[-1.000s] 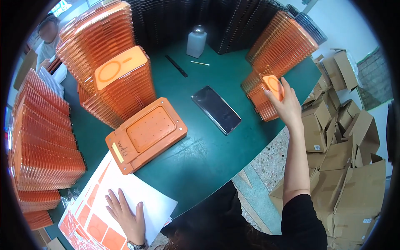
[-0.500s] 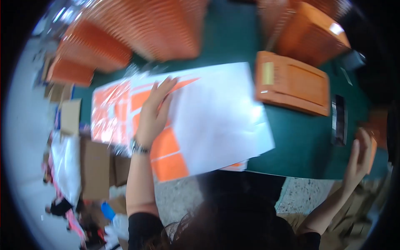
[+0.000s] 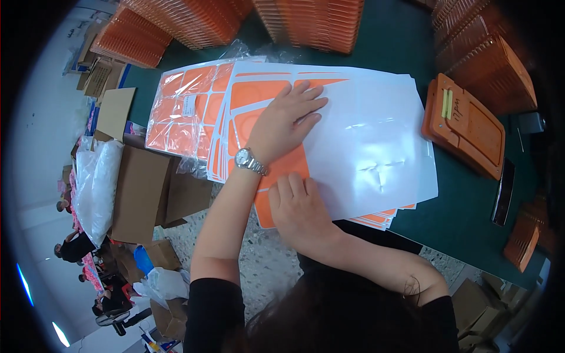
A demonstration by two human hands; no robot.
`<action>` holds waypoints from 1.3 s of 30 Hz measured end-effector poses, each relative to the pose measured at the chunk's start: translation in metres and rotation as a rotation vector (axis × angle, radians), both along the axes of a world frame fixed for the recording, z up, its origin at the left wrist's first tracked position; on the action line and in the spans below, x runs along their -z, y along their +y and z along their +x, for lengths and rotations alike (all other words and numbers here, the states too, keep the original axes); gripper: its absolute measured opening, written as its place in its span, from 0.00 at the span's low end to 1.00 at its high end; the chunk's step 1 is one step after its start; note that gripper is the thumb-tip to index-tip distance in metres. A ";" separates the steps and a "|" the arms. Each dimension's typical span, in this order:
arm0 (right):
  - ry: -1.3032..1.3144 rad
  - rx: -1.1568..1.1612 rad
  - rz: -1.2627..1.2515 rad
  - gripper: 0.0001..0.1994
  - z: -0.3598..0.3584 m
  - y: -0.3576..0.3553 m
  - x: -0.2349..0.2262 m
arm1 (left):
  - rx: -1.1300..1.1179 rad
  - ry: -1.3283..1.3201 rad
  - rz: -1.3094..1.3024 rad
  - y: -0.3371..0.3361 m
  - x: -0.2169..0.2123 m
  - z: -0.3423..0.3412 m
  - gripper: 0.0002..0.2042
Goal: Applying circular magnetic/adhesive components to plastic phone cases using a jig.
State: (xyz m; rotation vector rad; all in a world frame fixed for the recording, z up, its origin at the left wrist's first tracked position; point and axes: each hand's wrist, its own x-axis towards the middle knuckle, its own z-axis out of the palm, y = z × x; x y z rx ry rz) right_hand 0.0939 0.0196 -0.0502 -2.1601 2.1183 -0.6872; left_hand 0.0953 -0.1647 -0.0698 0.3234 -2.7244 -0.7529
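Note:
A stack of orange-and-white sticker sheets [image 3: 242,94] lies on the green table. On the top sheet, orange panels with rounded corners show at left, and a glossy white area [image 3: 376,135] covers the right part; whether this is bare backing or a folded layer I cannot tell. My left hand [image 3: 288,120], with a metal watch [image 3: 247,160] at the wrist, lies open on the orange part, fingers spread. My right hand [image 3: 300,209] is closed at the sheet's near edge, fingers bent over the orange, its thumb hidden.
A clear-wrapped pack of orange sheets [image 3: 176,120] lies left of the stack. Piles of orange plastic pieces [image 3: 312,23] line the far side. An orange case [image 3: 465,126] and a dark strip [image 3: 503,191] lie at right. Cardboard boxes [image 3: 141,194] stand off the left edge.
My right hand has come from the small orange pile at the far right to the sheet's near edge. My left hand stays flat on the sheet. The view has shifted.

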 end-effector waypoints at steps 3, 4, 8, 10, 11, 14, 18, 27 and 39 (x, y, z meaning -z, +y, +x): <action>-0.019 0.012 0.019 0.07 -0.004 -0.006 0.002 | -0.003 -0.005 -0.017 0.002 0.002 0.002 0.16; -0.040 0.004 0.004 0.06 -0.005 -0.007 0.003 | -0.003 -0.003 -0.017 0.000 0.002 0.002 0.17; -0.219 -0.017 -0.128 0.04 -0.011 -0.004 -0.003 | 0.008 0.009 -0.013 -0.002 0.000 0.000 0.18; -0.273 -0.035 -0.179 0.04 -0.015 0.009 -0.009 | 0.020 0.010 0.006 -0.002 -0.001 -0.004 0.18; -0.331 -0.055 -0.232 0.03 -0.018 0.018 -0.014 | 0.032 0.004 0.024 -0.001 -0.004 -0.008 0.18; -0.484 -0.081 -0.391 0.05 -0.035 0.046 -0.040 | 0.045 0.006 0.025 -0.003 0.000 -0.008 0.18; -0.468 0.191 -0.535 0.11 -0.127 0.101 -0.082 | 0.036 -0.020 0.030 -0.001 0.000 -0.012 0.18; 0.216 0.701 -0.298 0.11 -0.267 0.194 -0.071 | -0.016 0.214 0.333 0.029 -0.078 -0.133 0.15; 0.044 0.683 -0.223 0.08 -0.281 0.180 -0.047 | 0.300 0.327 0.030 0.069 -0.121 -0.279 0.26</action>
